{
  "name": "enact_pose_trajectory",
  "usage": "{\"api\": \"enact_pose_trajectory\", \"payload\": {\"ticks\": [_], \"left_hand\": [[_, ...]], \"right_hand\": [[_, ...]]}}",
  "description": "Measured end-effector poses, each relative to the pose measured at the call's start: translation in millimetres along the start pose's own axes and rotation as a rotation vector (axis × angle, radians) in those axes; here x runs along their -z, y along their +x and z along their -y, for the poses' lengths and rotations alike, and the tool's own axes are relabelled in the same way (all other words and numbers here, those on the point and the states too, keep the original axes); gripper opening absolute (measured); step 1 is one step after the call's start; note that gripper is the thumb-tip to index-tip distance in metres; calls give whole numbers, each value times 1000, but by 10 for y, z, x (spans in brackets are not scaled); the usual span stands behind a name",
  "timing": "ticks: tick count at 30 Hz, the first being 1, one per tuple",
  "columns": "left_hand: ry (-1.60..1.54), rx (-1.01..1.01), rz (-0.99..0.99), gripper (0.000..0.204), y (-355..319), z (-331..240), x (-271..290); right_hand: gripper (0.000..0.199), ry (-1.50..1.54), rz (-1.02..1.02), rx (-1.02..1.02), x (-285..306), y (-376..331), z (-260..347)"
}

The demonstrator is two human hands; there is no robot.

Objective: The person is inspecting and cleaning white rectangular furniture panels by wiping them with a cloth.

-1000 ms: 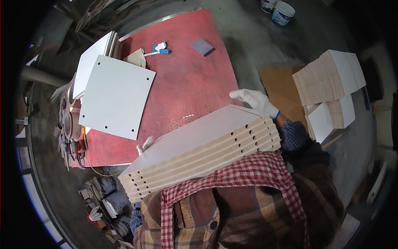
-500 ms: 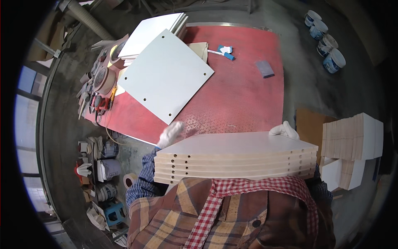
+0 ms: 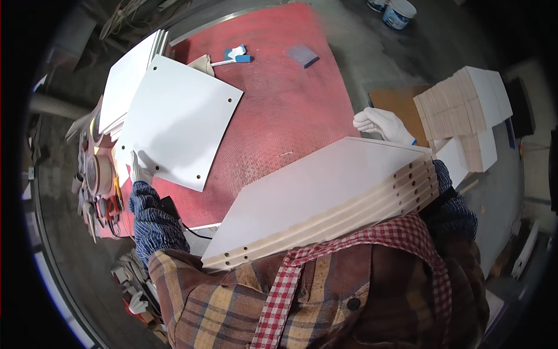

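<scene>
A stack of white panels [image 3: 314,180] with pale edges and dark drilled holes lies slantwise against my body, over my right forearm. My right hand [image 3: 386,125], in a white glove, is at the stack's far right edge, its fingers loosely bent with nothing visible in them. A square white panel [image 3: 186,116] with several holes lies on the red table [image 3: 273,110]. My left hand [image 3: 139,170], also gloved, is at that panel's lower left edge, fingers stretched along it. Part of this hand is hard to make out.
More white panels [image 3: 131,81] are piled at the far left. Tape rolls [image 3: 99,174] and tools line the table's left edge. A blue-and-white brush [image 3: 232,60] and a grey block [image 3: 302,56] lie farther back. Stacked boards [image 3: 450,104] stand at right, a bucket [image 3: 399,14] beyond.
My left hand has moved left to the square panel's edge. The stack against me has tilted, its right end higher, and my right hand is farther out. The view has turned.
</scene>
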State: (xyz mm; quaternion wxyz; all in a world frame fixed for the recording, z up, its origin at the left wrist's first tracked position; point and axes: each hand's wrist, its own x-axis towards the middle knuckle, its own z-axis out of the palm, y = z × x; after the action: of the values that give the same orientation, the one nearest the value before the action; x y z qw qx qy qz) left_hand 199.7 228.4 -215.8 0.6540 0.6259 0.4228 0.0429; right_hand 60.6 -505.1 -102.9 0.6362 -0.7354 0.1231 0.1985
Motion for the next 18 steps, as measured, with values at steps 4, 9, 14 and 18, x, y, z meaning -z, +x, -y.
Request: {"api": "enact_pose_trajectory", "payload": {"ticks": [4, 9, 14, 18], "left_hand": [[-187, -200, 29, 56, 146, 57, 899], [-260, -404, 89, 45, -245, 140, 883], [-299, -478, 195, 37, -1428, -43, 674], [-222, -540, 310, 42, -2109, 309, 824]], "right_hand": [[26, -97, 56, 142, -206, -103, 212], [28, 244, 169, -83, -158, -119, 131], [41, 40, -38, -19, 12, 128, 50], [38, -42, 27, 67, -6, 423, 385]]}}
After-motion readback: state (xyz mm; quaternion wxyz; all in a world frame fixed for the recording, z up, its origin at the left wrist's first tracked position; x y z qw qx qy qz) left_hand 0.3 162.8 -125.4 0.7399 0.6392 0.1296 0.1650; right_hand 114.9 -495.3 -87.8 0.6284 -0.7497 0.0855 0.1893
